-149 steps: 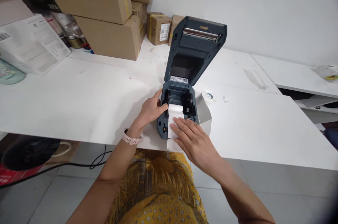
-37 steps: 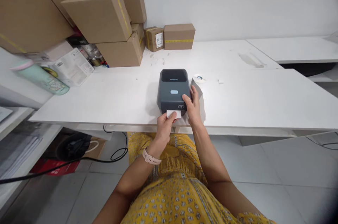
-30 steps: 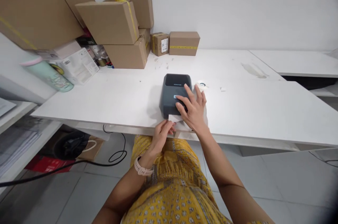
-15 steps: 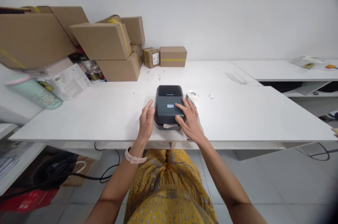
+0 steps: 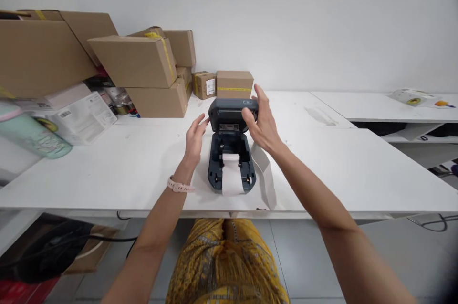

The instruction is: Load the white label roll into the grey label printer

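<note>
Nearest the wearer, below both grips, a patterned yellow garment [image 5: 229,261] meets the edge of the white surface [image 5: 304,184]. Between and below the grips sits a dark blue-gray printer [image 5: 212,165], its long axis running away from the wearer, hinge at the far end. A white paper strip [image 5: 232,177] runs from inside it over its near end; loose paper [image 5: 266,180] lies below the right grip, just beside the printer.

The right grip [image 5: 265,125] holds the raised lid [image 5: 223,103] by its right edge, thumb in front. The left grip [image 5: 194,141], above a pink wristband [image 5: 178,186], is wide, fingertips by the lid's left edge; whether they touch is unclear. The lid's upper edge carries an oval mark [image 5: 247,101]; a label [image 5: 226,127] inside is too small to read.

Left of the left grip, a mint bottle [image 5: 41,137], cut off by the frame, bears blurred lettering beside a white carton [image 5: 80,118] with a barcode. Beyond the grips, yellow-taped brown boxes [image 5: 132,60] stand near the wall [image 5: 304,22], one small box [image 5: 200,85] showing an unreadable white label.
</note>
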`<state>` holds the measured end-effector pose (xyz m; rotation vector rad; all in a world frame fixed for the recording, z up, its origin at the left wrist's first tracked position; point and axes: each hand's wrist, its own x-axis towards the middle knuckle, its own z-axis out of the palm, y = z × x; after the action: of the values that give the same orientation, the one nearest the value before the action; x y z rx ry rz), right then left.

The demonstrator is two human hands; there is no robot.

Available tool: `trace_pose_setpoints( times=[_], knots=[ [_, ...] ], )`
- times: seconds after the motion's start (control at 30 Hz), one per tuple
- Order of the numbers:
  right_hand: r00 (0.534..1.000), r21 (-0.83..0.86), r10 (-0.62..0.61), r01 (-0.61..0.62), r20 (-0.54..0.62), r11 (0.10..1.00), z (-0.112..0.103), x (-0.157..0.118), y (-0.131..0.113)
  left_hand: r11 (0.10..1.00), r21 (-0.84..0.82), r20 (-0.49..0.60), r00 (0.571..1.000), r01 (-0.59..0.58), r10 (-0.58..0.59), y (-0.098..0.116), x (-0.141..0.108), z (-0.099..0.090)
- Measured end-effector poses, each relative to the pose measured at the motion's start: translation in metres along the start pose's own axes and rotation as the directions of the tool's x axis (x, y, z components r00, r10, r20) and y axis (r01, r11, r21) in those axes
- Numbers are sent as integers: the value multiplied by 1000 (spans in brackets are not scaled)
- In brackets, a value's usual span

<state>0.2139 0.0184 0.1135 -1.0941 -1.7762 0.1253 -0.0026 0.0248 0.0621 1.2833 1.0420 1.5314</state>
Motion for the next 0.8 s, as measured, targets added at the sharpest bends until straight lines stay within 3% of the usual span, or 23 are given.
trace_pose_setpoints(
  times=[0.07,0.17,0.3,0.33,0.4,0.43,0.5,0.53,0.57,0.63,0.8],
  knots=[
    [1000,-50,-12,11,-12,999,5,32,10,989,95,92,989,111,-120,-10,11,-4],
    [1000,-176,7,-7,1,984,10,60,20,947,222,245,927,232,-284,-30,12,-10],
    [974,-431,-225,196,-17,881,12,50,16,940,236,310,898,246,-313,-57,6,-11],
    [962,-451,-270,261,45,854,13,41,13,946,225,317,901,233,-297,-61,6,-11],
    [919,-398,-245,358,307,844,16,20,11,956,217,326,908,197,-262,-68,7,-9],
    [855,-336,-193,384,481,860,17,11,11,957,229,328,911,180,-249,-69,8,-9],
    [626,-193,-106,389,772,901,22,-2,15,946,284,315,917,156,-246,-68,10,-9],
    [513,-129,-93,380,853,916,25,-5,18,934,324,300,920,150,-251,-66,10,-9],
    [428,-78,-96,373,899,925,28,-6,22,919,367,281,925,143,-256,-63,9,-9],
    [341,-36,-100,371,935,928,35,-3,28,880,461,235,940,118,-249,-57,8,-8],
    [217,25,-96,311,972,950,46,8,36,755,656,263,941,-12,-214,-44,6,-5]
  ],
)
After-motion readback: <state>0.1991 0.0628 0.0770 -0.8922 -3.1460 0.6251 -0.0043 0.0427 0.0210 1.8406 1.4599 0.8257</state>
